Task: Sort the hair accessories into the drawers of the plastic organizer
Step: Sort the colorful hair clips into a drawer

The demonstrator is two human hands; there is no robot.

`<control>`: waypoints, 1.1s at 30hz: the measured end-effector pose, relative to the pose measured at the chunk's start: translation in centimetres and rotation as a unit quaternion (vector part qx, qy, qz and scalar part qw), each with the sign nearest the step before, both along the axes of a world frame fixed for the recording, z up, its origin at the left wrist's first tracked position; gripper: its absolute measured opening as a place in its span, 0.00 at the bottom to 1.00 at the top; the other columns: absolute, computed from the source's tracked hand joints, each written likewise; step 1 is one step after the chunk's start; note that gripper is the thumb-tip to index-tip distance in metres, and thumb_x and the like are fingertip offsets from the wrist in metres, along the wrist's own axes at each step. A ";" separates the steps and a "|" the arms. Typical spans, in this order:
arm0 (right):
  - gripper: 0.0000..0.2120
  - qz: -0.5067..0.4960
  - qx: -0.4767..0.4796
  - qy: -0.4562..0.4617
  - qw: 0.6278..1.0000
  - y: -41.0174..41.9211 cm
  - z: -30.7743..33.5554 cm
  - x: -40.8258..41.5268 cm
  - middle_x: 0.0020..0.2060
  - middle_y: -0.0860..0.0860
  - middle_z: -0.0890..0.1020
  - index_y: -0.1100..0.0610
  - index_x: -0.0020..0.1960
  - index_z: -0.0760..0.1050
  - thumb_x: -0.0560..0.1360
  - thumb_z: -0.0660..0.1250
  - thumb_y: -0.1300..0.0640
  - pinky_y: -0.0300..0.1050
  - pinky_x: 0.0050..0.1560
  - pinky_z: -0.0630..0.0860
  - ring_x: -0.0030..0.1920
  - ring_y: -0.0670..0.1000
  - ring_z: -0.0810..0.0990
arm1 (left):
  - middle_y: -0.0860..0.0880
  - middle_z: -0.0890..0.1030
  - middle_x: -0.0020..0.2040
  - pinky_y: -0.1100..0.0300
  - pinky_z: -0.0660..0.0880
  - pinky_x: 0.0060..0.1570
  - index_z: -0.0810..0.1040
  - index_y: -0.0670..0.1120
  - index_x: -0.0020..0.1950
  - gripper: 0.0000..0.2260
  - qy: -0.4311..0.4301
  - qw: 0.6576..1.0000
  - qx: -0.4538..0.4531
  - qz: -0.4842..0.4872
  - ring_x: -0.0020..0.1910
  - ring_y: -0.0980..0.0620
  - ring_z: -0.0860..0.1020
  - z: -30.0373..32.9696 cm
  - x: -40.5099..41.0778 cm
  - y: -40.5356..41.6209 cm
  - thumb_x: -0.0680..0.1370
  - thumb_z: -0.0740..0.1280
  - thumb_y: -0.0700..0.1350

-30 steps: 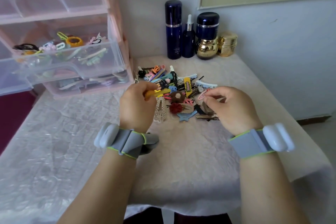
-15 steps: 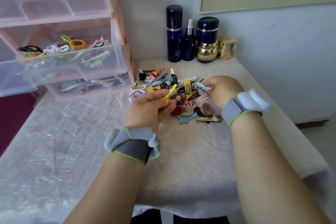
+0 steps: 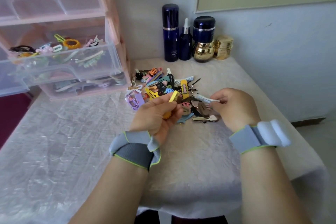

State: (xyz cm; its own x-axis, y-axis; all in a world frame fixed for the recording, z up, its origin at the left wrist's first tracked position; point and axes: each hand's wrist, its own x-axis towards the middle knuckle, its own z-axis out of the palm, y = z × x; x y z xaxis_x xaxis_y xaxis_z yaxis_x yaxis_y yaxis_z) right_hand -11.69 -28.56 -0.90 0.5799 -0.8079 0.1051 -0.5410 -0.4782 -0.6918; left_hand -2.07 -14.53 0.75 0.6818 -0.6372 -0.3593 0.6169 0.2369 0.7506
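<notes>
A pile of colourful hair clips (image 3: 163,85) lies on the table in front of the pink plastic organizer (image 3: 112,29). The organizer's middle drawer (image 3: 101,63) is pulled out and holds several clips and ties. My left hand (image 3: 156,114) hovers at the near edge of the pile, palm up, and pinches a yellow clip (image 3: 173,96), with an orange piece under its fingers. To its right, my right hand (image 3: 234,107) pinches a pale blue-white clip (image 3: 205,98) just above the pile.
Two dark blue bottles (image 3: 170,32), a blue-lidded gold jar (image 3: 203,42) and a small gold jar (image 3: 223,47) stand against the back wall. The table (image 3: 72,142) carries a crinkled pale cloth. Its right edge drops off beside the wall.
My right hand has drawn back from the far side of the pile with the pale clip in its fingers. My left hand holds the yellow clip in much the same place.
</notes>
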 end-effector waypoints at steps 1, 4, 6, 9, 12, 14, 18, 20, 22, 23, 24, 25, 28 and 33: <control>0.04 -0.010 -0.009 -0.014 1.000 0.1 0.0 -0.1 0.43 0.50 0.83 0.50 0.44 0.79 0.71 0.67 0.59 0.41 0.44 0.70 0.45 0.53 0.79 | 0.46 0.78 0.25 0.65 0.77 0.26 0.76 0.38 0.42 0.07 0.004 1.000 0.000 0.003 0.23 0.55 0.77 0.0 -0.1 0.0 0.76 0.60 0.30; 0.05 -0.019 0.010 -0.103 0.994 0.9 0.3 -0.1 0.41 0.51 0.83 0.50 0.42 0.78 0.71 0.68 0.60 0.43 0.47 0.74 0.42 0.51 0.81 | 0.46 0.75 0.25 0.63 0.78 0.24 0.76 0.39 0.40 0.10 0.019 1.000 0.011 0.016 0.22 0.54 0.78 0.2 -0.2 -0.1 0.79 0.59 0.36; 0.07 -0.004 0.053 -0.170 0.984 1.8 0.6 0.3 0.36 0.48 0.82 0.49 0.40 0.77 0.71 0.68 0.60 0.46 0.46 0.78 0.38 0.50 0.82 | 0.44 0.75 0.30 0.61 0.79 0.26 0.75 0.38 0.40 0.10 0.032 0.999 0.012 0.014 0.24 0.51 0.80 0.3 -0.4 -0.2 0.79 0.58 0.38; 0.10 0.044 0.112 -0.229 0.966 3.3 0.9 1.1 0.32 0.46 0.81 0.46 0.38 0.75 0.72 0.67 0.60 0.40 0.36 0.77 0.28 0.42 0.80 | 0.41 0.79 0.38 0.56 0.80 0.32 0.75 0.38 0.42 0.11 0.057 0.998 0.002 -0.003 0.32 0.46 0.82 0.3 -0.4 -0.3 0.79 0.56 0.40; 0.09 0.093 0.136 -0.208 0.964 4.7 1.0 2.1 0.31 0.47 0.80 0.48 0.38 0.75 0.73 0.66 0.60 0.37 0.31 0.72 0.24 0.43 0.76 | 0.40 0.79 0.40 0.55 0.80 0.38 0.74 0.39 0.41 0.10 0.063 0.997 -0.036 -0.019 0.39 0.44 0.80 0.2 -0.3 -0.2 0.78 0.57 0.41; 0.07 0.116 0.125 -0.185 0.968 5.4 0.9 2.5 0.30 0.48 0.80 0.48 0.38 0.76 0.73 0.67 0.58 0.39 0.31 0.71 0.25 0.44 0.75 | 0.40 0.80 0.37 0.56 0.80 0.39 0.74 0.39 0.40 0.10 0.050 0.996 -0.062 -0.037 0.38 0.45 0.80 0.0 -0.2 0.0 0.78 0.58 0.42; 0.06 0.152 0.088 -0.131 0.976 5.4 1.5 2.9 0.38 0.49 0.84 0.53 0.43 0.82 0.73 0.67 0.54 0.42 0.44 0.75 0.39 0.48 0.80 | 0.43 0.82 0.31 0.55 0.81 0.32 0.74 0.39 0.42 0.07 0.045 0.998 -0.048 0.012 0.32 0.48 0.82 -0.3 0.2 0.2 0.78 0.59 0.36; 0.07 0.130 0.028 -0.098 0.986 4.5 2.0 3.5 0.41 0.50 0.84 0.54 0.44 0.82 0.74 0.66 0.54 0.40 0.45 0.72 0.43 0.49 0.80 | 0.41 0.82 0.36 0.52 0.81 0.32 0.74 0.40 0.45 0.05 0.070 0.996 -0.053 0.034 0.33 0.46 0.83 -0.4 0.9 0.6 0.78 0.60 0.37; 0.09 0.102 -0.047 -0.039 0.993 2.9 2.9 4.1 0.45 0.51 0.84 0.55 0.46 0.82 0.75 0.63 0.56 0.41 0.45 0.69 0.46 0.52 0.79 | 0.39 0.82 0.41 0.52 0.81 0.31 0.75 0.41 0.48 0.04 0.074 0.996 -0.045 0.038 0.34 0.44 0.83 -0.4 1.4 1.1 0.79 0.61 0.39; 0.10 0.098 -0.073 -0.001 0.992 2.0 3.4 4.5 0.48 0.52 0.83 0.55 0.48 0.81 0.76 0.61 0.58 0.41 0.46 0.70 0.48 0.53 0.79 | 0.40 0.81 0.41 0.54 0.81 0.30 0.75 0.42 0.49 0.04 0.072 0.996 -0.040 0.040 0.33 0.45 0.83 -0.4 1.7 1.3 0.79 0.61 0.40; 0.11 0.101 -0.090 0.037 0.990 1.1 3.9 5.1 0.51 0.52 0.82 0.55 0.50 0.80 0.77 0.60 0.59 0.42 0.48 0.70 0.50 0.54 0.78 | 0.40 0.81 0.42 0.55 0.81 0.30 0.76 0.43 0.49 0.04 0.069 0.996 -0.038 0.044 0.33 0.46 0.83 -0.3 2.0 1.5 0.78 0.62 0.41; 0.12 0.108 -0.098 0.073 0.987 0.3 4.3 5.8 0.54 0.53 0.81 0.55 0.54 0.79 0.77 0.58 0.61 0.42 0.51 0.70 0.54 0.54 0.77 | 0.40 0.81 0.41 0.56 0.81 0.30 0.76 0.43 0.48 0.04 0.068 0.996 -0.038 0.049 0.32 0.46 0.83 -0.3 2.2 1.6 0.78 0.63 0.41; 0.18 0.134 -0.088 0.193 0.968 -1.0 5.4 7.8 0.64 0.57 0.73 0.58 0.64 0.72 0.78 0.54 0.65 0.44 0.62 0.66 0.63 0.58 0.72 | 0.42 0.82 0.37 0.57 0.81 0.32 0.77 0.41 0.45 0.05 0.064 0.995 -0.039 0.063 0.32 0.47 0.83 -0.3 2.5 1.7 0.78 0.63 0.41; 0.20 0.175 -0.092 0.347 0.917 -0.3 5.7 9.8 0.69 0.60 0.68 0.62 0.69 0.65 0.78 0.51 0.67 0.46 0.67 0.62 0.68 0.58 0.68 | 0.38 0.81 0.39 0.55 0.81 0.36 0.73 0.37 0.50 0.05 0.075 0.994 -0.042 0.066 0.35 0.45 0.82 -0.5 2.9 2.2 0.77 0.60 0.33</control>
State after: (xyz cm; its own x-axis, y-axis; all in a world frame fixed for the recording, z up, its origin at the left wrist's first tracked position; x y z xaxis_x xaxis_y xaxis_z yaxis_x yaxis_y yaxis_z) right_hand -1.93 -28.86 4.79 0.7791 -0.5656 -0.2705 -0.6115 -0.7806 -0.1291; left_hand 0.80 -12.34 0.28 0.7042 -0.5779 -0.4124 0.6800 0.3819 0.6259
